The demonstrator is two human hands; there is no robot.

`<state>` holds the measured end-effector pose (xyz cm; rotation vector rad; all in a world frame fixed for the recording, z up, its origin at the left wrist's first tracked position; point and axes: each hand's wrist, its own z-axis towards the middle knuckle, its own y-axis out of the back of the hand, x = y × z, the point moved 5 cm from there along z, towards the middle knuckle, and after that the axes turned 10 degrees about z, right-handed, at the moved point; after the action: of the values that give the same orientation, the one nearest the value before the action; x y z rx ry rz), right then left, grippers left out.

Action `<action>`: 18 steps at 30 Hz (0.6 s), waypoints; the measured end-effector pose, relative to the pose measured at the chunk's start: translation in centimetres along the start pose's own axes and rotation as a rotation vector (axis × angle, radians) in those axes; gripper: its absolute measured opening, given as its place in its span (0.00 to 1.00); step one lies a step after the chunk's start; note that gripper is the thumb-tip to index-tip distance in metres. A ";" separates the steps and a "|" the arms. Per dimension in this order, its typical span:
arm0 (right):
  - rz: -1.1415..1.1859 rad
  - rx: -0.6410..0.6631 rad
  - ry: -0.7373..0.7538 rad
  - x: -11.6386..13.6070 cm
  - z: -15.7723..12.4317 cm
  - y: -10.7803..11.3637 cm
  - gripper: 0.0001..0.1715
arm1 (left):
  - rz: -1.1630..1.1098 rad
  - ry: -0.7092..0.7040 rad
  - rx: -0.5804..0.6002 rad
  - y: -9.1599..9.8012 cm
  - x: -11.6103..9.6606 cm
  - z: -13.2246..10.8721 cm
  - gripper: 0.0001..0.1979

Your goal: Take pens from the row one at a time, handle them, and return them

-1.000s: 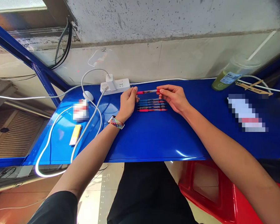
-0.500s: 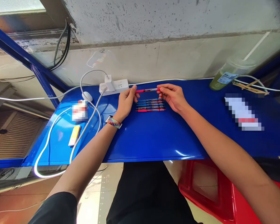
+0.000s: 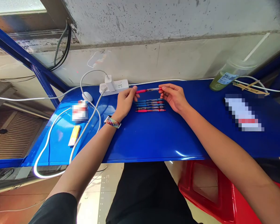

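Between my two hands I hold a red pen (image 3: pixel 147 90) level, a little above the blue table (image 3: pixel 154 137). My left hand (image 3: pixel 125 102) pinches its left end and my right hand (image 3: pixel 175 97) pinches its right end. Just below it, several pens (image 3: pixel 150 105), blue and red, lie side by side in a neat row on the table between my hands.
A white power strip (image 3: pixel 114 86) with a plug and white cables (image 3: pixel 88 121) sits at the back left. A white mouse (image 3: pixel 87 96), a small box (image 3: pixel 78 111) and a yellow item (image 3: pixel 74 135) lie left. A green drink cup (image 3: pixel 226 76) stands back right. A red stool (image 3: pixel 212 189) is under the table.
The red pen and both hands have stayed nearly where they were; my right hand has shifted very slightly right. The row of pens has not moved.
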<state>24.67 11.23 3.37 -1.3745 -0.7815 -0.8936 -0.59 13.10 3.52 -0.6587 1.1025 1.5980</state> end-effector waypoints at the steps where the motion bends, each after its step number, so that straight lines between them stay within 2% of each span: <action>1: -0.005 -0.006 -0.004 0.0 0.0 0.0 0.06 | 0.000 0.013 0.004 0.0 0.1 0.0 0.26; 2: -0.010 -0.013 -0.007 0.0 0.0 0.0 0.05 | -0.012 0.022 0.008 0.0 0.1 0.0 0.25; 5: -0.007 -0.024 -0.009 0.0 0.0 0.1 0.04 | -0.077 0.011 0.018 -0.1 0.2 0.0 0.10; 10: 0.043 -0.027 -0.028 0.0 0.3 0.5 0.04 | -0.085 0.009 -0.001 0.0 0.7 0.2 0.03; 15: 0.073 -0.063 -0.039 0.3 0.4 0.9 0.01 | -0.089 -0.004 -0.048 0.5 1.2 0.4 0.03; 18: 0.090 -0.092 -0.034 0.6 0.4 1.0 0.03 | -0.084 -0.014 -0.054 0.7 1.3 0.4 0.04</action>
<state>25.86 11.62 3.42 -1.4976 -0.7060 -0.8462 -1.58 14.03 2.82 -0.7193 1.0111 1.5623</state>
